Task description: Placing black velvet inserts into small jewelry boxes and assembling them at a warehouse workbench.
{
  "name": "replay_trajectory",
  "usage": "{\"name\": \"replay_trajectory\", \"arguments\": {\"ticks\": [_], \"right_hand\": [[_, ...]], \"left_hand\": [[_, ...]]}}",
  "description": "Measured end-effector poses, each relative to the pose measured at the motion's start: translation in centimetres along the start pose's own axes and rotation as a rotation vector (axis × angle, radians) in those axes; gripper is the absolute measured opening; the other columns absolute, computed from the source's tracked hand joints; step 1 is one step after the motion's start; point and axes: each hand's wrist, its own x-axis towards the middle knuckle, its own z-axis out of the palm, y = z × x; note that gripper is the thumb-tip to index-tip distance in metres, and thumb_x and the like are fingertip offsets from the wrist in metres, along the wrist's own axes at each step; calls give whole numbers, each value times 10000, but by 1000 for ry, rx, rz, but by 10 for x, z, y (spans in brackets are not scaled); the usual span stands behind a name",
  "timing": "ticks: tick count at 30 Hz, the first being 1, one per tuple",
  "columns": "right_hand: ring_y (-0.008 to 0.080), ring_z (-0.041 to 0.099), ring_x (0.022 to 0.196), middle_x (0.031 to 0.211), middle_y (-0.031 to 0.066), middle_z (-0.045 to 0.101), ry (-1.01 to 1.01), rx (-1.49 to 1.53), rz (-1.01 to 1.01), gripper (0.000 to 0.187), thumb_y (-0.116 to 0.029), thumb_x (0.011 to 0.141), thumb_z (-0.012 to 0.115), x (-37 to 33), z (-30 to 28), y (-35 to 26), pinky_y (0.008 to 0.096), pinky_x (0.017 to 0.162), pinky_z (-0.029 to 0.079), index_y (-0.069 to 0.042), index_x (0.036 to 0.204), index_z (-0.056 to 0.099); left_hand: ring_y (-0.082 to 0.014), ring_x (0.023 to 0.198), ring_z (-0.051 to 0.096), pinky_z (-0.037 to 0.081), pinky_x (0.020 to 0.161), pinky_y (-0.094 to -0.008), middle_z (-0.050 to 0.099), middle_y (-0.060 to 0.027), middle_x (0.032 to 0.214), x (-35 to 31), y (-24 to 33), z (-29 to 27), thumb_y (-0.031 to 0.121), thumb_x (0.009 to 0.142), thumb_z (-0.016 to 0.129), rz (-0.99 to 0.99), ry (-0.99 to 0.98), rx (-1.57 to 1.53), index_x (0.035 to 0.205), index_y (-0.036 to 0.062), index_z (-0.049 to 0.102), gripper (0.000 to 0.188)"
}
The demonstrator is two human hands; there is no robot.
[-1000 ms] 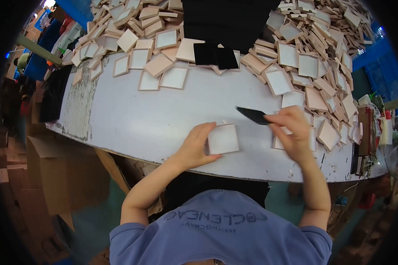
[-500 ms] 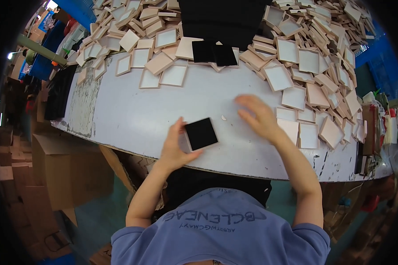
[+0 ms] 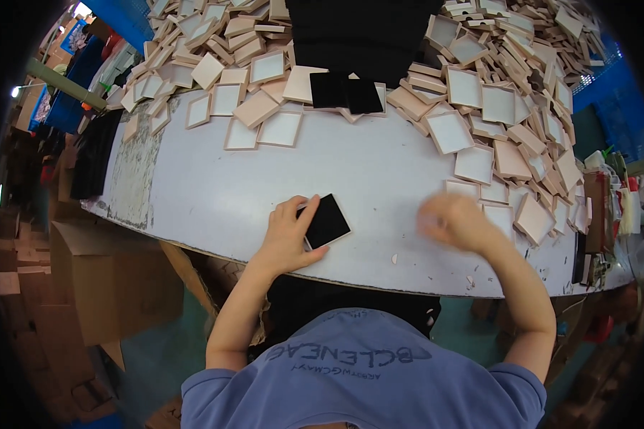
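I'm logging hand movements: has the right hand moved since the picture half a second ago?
Yes: judged against the white table, the right hand has moved rightward and closer to its near edge.

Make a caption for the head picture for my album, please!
Left hand on a black-lined box, right hand a blur, pale boxes heaped on the table.

A head-worn fisheye camera looks down from close above onto the table (image 3: 215,179).
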Motion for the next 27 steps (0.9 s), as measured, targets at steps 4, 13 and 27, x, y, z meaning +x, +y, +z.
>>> {"name": "replay_trajectory", "arguments": {"ticks": [4, 13, 27], "right_hand": [[311, 513, 978, 1046, 147, 558, 638, -482, 153, 284, -112, 629, 676, 31, -5, 59, 420, 837, 398, -51, 890, 581], [201, 537, 590, 743, 111, 579, 731, 298, 174, 119, -58, 781, 593, 48, 18, 30, 315, 526, 425, 5, 871, 544], [419, 316, 1182, 1309, 250, 320, 250, -186, 247, 855, -373, 635, 727, 43, 65, 11, 478, 974, 286, -25, 1311, 337]], "left_hand": [[-326, 995, 408, 347, 836, -419, 415, -172, 1117, 8, 14, 3, 305, 604, 692, 76, -29, 62, 1310, 87, 392, 798], [-331, 895, 437, 370, 792, -395, 441, -201, 1017, 9, 21, 6, 349, 611, 662, 75, -197, 106, 1350, 139, 357, 827], [-373, 1166, 400, 347, 964, -413, 362, -254, 1280, -21, 20, 34, 339, 741, 655, 113, 234, 9, 1223, -78, 387, 691]]}}
